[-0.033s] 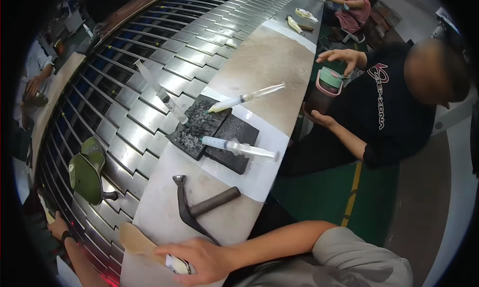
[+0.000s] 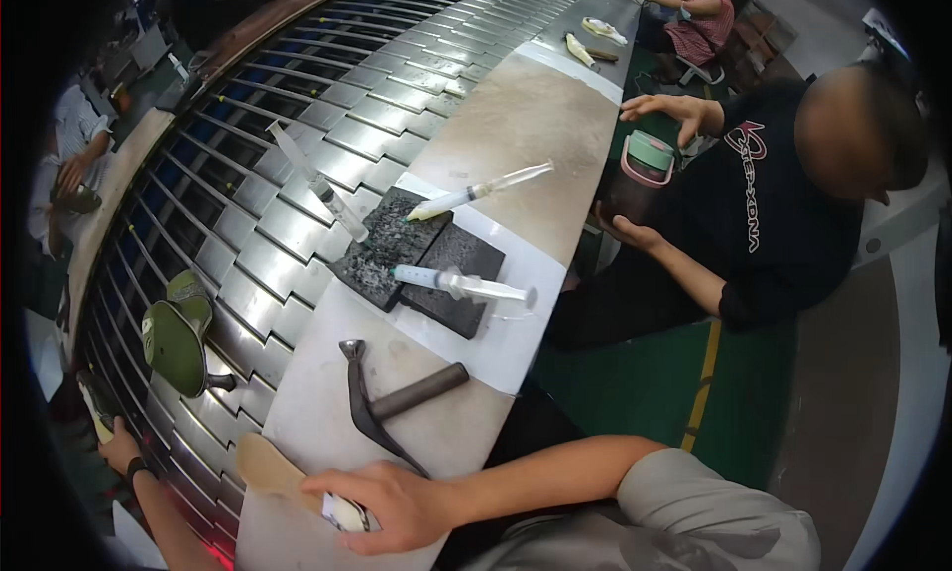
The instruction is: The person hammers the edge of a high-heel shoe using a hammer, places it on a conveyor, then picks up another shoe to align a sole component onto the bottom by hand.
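Observation:
My right hand (image 2: 392, 511) curls around a small white piece with dark edges (image 2: 344, 512), its full shape hidden by the fingers. Under the fingertips and beyond them, a flat tan tongue-shaped piece (image 2: 266, 464) lies on the worktop. Above this hand rests a hammer (image 2: 421, 390) with a dark handle. At the far left rim, my left hand (image 2: 121, 448), with a black wristband, grips a dark shoe with a pale underside (image 2: 96, 412), partly cut off by the picture's dark border. A pair of olive-green heeled shoes (image 2: 178, 338) sits on the metal slats.
Syringes, one filled with pale yellow (image 2: 446, 202), one bluish (image 2: 421, 275) and one clear (image 2: 337, 209), lie on or beside stained dark blocks (image 2: 382, 244). A slatted metal conveyor (image 2: 248, 263) runs along the worktop. At right a seated person (image 2: 793, 194) holds a green-lidded cup (image 2: 650, 159).
The view has shifted slightly, moving the worktop a little up and left in the picture. Both my hands keep their hold. The seated person's head has moved slightly lower.

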The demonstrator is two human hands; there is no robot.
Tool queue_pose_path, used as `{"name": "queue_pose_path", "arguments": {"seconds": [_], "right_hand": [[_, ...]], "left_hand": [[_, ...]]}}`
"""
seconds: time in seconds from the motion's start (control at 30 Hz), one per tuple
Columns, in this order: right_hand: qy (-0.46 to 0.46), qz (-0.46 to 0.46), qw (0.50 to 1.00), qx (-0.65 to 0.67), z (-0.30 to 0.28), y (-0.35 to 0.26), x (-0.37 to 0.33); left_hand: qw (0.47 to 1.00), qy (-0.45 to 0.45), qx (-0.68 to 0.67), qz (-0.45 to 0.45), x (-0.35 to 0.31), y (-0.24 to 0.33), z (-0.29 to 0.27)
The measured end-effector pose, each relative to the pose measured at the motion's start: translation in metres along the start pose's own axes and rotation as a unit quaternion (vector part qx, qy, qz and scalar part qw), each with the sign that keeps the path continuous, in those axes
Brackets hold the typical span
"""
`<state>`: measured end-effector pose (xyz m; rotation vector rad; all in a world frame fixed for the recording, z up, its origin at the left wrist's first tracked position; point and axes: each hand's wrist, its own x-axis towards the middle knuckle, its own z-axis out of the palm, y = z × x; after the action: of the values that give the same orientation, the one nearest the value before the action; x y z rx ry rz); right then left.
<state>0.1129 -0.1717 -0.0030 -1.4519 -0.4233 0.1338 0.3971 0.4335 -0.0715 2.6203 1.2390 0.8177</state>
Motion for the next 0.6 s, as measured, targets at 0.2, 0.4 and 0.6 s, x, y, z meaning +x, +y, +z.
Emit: {"name": "queue_pose_path", "arguments": {"seconds": [0.2,0.4,0.6], "right_hand": [[-0.025,0.013,0.999,-0.043,0.012,-0.027,-0.002],[0.075,-0.093,0.991,-0.058,-0.002,-0.006,-0.021],[0.110,-0.139,0.982,-0.063,0.002,-0.006,-0.021]], "left_hand": [[0.952,-0.053,-0.285,0.099,-0.112,0.005,-0.137],[0.881,-0.128,-0.422,0.171,-0.330,0.006,-0.280],[0.921,-0.055,-0.102,0.371,-0.422,-0.070,-0.373]]}}
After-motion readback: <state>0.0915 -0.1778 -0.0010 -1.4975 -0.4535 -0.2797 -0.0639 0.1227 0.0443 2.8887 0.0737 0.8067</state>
